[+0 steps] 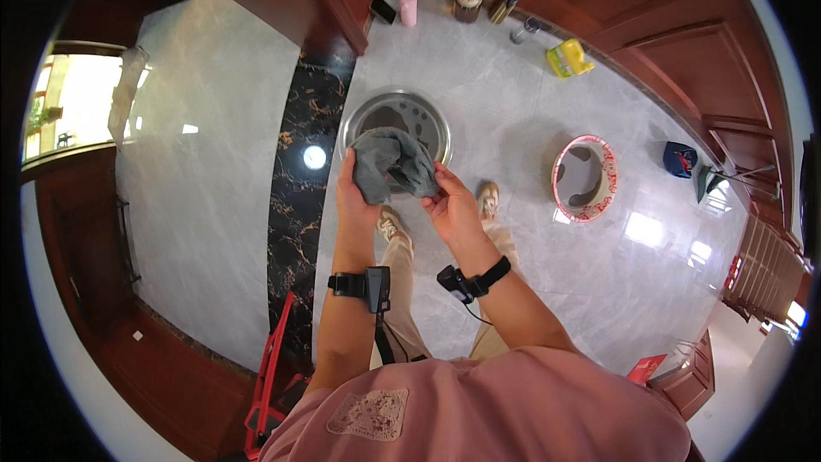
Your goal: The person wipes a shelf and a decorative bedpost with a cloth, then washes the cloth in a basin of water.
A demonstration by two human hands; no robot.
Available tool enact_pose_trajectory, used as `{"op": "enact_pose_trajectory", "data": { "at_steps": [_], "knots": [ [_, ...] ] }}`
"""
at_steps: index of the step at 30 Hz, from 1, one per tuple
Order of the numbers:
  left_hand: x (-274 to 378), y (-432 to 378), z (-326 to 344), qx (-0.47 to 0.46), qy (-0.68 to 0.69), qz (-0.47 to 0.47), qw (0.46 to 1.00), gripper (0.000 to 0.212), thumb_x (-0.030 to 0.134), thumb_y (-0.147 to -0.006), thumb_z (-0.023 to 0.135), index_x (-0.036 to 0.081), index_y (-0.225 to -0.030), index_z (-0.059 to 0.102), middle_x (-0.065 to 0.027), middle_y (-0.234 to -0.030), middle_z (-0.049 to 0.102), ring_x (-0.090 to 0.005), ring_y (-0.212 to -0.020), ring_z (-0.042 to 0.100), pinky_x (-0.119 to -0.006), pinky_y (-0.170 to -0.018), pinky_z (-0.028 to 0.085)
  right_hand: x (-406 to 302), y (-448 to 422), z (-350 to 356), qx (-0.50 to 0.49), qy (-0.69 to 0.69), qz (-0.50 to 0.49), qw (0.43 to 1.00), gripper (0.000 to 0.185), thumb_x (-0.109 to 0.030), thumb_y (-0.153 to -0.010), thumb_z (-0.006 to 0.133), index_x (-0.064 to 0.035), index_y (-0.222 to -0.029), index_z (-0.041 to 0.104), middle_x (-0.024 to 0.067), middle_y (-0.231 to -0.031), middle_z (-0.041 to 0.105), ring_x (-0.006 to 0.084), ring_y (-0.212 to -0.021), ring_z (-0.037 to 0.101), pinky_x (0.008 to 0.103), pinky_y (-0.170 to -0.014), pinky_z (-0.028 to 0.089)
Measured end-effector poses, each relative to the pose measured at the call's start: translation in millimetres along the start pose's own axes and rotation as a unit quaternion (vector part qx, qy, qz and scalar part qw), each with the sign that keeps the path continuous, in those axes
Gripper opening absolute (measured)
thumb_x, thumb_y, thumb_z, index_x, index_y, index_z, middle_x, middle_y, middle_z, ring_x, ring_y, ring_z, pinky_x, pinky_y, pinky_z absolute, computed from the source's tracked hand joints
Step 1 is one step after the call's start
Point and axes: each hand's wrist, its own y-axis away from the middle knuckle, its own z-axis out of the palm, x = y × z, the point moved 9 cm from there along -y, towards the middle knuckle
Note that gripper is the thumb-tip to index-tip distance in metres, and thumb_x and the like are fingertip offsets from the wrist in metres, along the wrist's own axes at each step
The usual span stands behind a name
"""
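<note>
A grey-green cloth (378,163), bunched and folded, hangs between both hands. My left hand (356,189) grips its left side, thumb up along the edge. With thumb and fingertips, my right hand (452,199) pinches the right end. Below and beyond the cloth, a round stainless steel basin (441,120) stands on the floor, with dark liquid or wet patches visible inside. The cloth hides the near part of the basin. Each forearm wears a black strap with a small device.
Along the wooden panelling stand a pink bottle (408,9), a lidded jar (467,3), a dark bottle (505,5) and a yellow jug (568,58). A red-and-white bucket (606,173) stands right on the glossy tile floor. A red metal frame (272,359) is lower left.
</note>
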Motion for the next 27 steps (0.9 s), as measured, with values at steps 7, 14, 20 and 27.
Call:
{"op": "enact_pose_trajectory", "data": {
  "at_steps": [7,14,20,27],
  "knots": [
    [-71,-138,-141,0.147,-0.23,0.056,0.961,0.04,0.03,-0.088,0.067,0.001,-0.115,0.061,-0.0072,-0.108,0.065,-0.0203,-0.096,0.063,-0.031,-0.085,0.049,48,-191,-126,0.086,0.176,0.039,0.98,0.031,-0.012,-0.093,0.055,-0.0119,-0.123,0.058,0.0024,-0.098,0.063,0.0145,-0.079,0.058,0.0299,-0.063,0.049],
    [-116,-264,-277,0.133,-0.727,0.163,0.653,0.077,0.022,-0.069,0.08,0.016,-0.137,0.043,-0.0269,-0.144,0.029,-0.0439,-0.128,0.035,-0.047,-0.103,0.035,85,-336,-217,0.031,0.572,-0.049,0.818,0.051,-0.014,-0.091,0.059,-0.0088,-0.14,0.045,0.0168,-0.153,0.028,0.0247,-0.141,0.027,0.035,-0.105,0.033],
    [-175,-328,-277,0.081,-0.804,0.154,0.569,0.087,0.019,-0.073,0.075,0.025,-0.147,0.029,-0.026,-0.152,0.015,-0.0484,-0.132,0.028,-0.054,-0.104,0.033,125,-401,-216,-0.1,0.646,-0.163,0.739,0.051,-0.02,-0.09,0.06,-0.0075,-0.138,0.046,0.0237,-0.151,0.025,0.0373,-0.138,0.029,0.0409,-0.108,0.031],
    [-195,-358,-310,0.097,-0.934,0.101,0.328,0.077,0.013,-0.072,0.069,0.026,-0.142,0.039,-0.0176,-0.151,0.026,-0.0425,-0.133,0.033,-0.051,-0.1,0.039,154,-447,-211,-0.106,0.823,-0.061,0.555,0.046,-0.03,-0.089,0.05,-0.0041,-0.126,0.055,0.0233,-0.146,0.033,0.0415,-0.131,0.036,0.0476,-0.106,0.035]
  ]
}}
